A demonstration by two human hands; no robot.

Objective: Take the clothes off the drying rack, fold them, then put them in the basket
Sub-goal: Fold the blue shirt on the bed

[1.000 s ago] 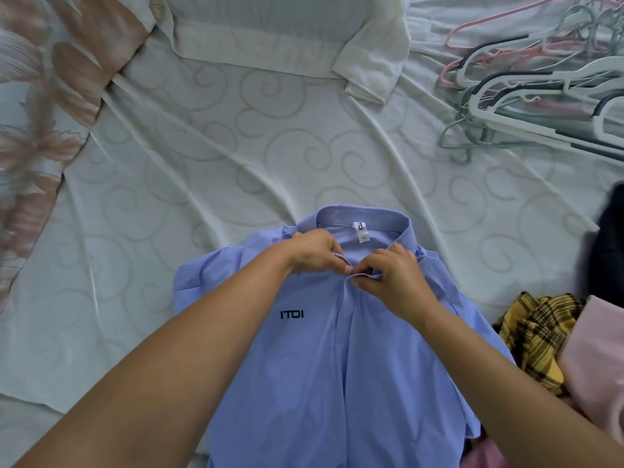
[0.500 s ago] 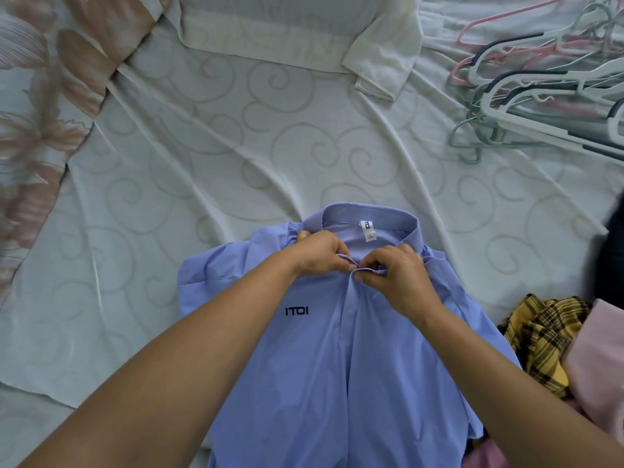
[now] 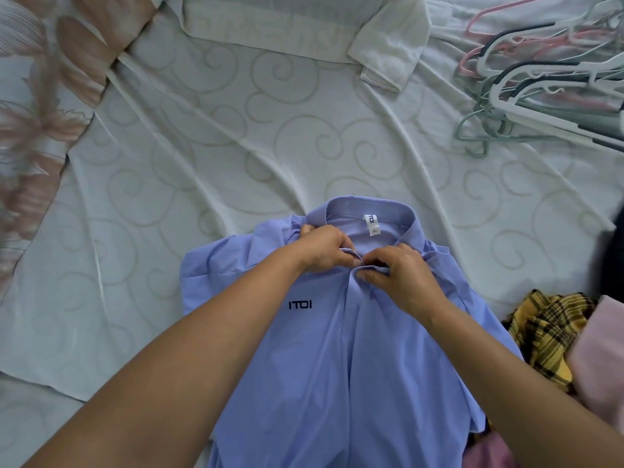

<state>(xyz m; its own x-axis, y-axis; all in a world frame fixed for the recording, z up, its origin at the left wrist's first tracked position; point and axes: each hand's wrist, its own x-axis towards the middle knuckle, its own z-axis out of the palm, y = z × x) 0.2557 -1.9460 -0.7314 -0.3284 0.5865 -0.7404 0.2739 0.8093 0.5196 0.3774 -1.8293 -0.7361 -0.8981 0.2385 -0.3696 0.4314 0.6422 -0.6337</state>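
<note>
Pinching the front opening of a light blue collared shirt (image 3: 304,366) just under its collar, both hands sit almost exactly where they were half a second ago. The left hand (image 3: 322,248) has its fingers curled round one edge of the fabric. The right hand (image 3: 403,275), touching it, has thumb and fingers closed on the facing edge. Since the earlier frames the hands have barely shifted. The shirt has stayed flat, front up, collar pointing away from the person, on a white bed sheet (image 3: 236,146) with a swirl pattern.

Dark chest lettering (image 3: 300,304) reads "ITOI". A white neck label (image 3: 371,225) inside the collar carries the letter "L"; the sideways print above it is partly cut off.

A pile of plastic hangers (image 3: 540,79) lies well apart at upper right. A yellow plaid garment (image 3: 547,332) and a pink garment (image 3: 601,359) lie just beside the shirt on the person's right.
</note>
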